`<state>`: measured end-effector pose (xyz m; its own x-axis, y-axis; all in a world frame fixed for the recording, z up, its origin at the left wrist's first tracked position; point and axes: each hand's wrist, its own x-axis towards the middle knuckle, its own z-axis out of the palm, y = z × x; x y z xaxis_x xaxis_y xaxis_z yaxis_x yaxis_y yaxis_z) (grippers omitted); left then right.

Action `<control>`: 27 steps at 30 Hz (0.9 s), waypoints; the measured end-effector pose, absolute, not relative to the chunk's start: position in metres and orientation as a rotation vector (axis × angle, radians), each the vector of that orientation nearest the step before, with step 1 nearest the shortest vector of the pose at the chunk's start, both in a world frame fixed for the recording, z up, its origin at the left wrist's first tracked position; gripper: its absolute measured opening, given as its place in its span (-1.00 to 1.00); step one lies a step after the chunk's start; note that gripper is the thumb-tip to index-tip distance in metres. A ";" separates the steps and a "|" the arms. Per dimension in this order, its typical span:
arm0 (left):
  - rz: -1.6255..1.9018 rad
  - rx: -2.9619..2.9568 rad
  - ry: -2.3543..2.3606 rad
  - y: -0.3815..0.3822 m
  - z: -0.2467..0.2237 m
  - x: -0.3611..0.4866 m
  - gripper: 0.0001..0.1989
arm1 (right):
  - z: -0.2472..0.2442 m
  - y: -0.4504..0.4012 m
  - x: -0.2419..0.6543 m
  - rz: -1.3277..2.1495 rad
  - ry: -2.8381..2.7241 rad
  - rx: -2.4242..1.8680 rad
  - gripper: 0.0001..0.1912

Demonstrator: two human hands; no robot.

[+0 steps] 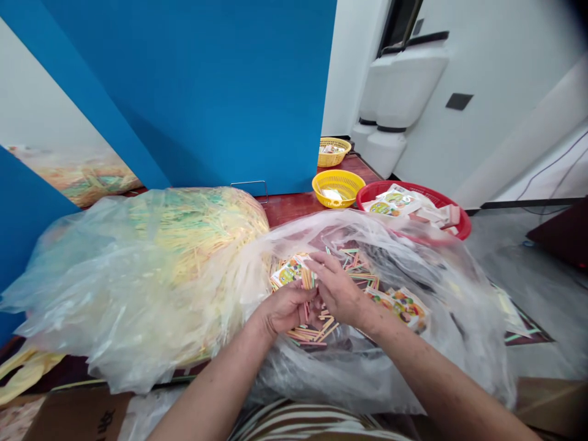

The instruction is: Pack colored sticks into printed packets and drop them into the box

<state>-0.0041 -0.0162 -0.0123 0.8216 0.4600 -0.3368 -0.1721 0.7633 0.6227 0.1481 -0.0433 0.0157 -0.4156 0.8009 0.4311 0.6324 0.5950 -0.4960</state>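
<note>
My left hand (290, 305) is closed around a small bundle of thin coloured sticks (307, 280), its thumb pressed across them. Against the same bundle, my right hand (339, 288) curves in from the right, fingers near the sticks' upper ends. A white printed packet (290, 271) lies just behind my left hand. Loose pink, yellow and green sticks (316, 332) are scattered below and behind both hands, on a spread clear plastic bag (454, 343). More printed packets (407, 307) rest right of my right wrist. My fingers partly cover the bundle's lower end.
A large clear bag of yellow and green sticks (193, 226) stands at left. Behind are a red basket (463, 223) of packets and two yellow baskets (340, 177) (333, 160). A blue panel (206, 92) rises at the back; a cardboard box (78, 416) sits lower left.
</note>
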 end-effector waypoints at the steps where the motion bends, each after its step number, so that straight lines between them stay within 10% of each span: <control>1: 0.344 0.627 0.502 -0.017 -0.012 -0.005 -0.82 | 0.011 -0.045 0.149 0.315 -2.130 -1.094 -0.48; 15: 0.444 0.992 0.759 -0.035 -0.005 0.014 -0.81 | 0.007 -0.060 0.158 0.257 -2.257 -1.346 -0.19; 20: 0.338 1.686 0.889 -0.040 -0.007 0.014 -0.87 | 0.016 -0.074 0.158 0.535 -2.156 -1.328 -0.70; 27: 0.209 2.027 1.285 -0.005 0.000 0.010 -0.59 | -0.004 -0.067 0.178 0.384 -2.003 -1.512 -0.77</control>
<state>0.0102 -0.0048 -0.0002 0.4906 0.8407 -0.2291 0.7246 -0.2477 0.6431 0.1777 -0.0667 -0.0044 -0.1771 0.9427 0.2827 0.7713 0.3114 -0.5550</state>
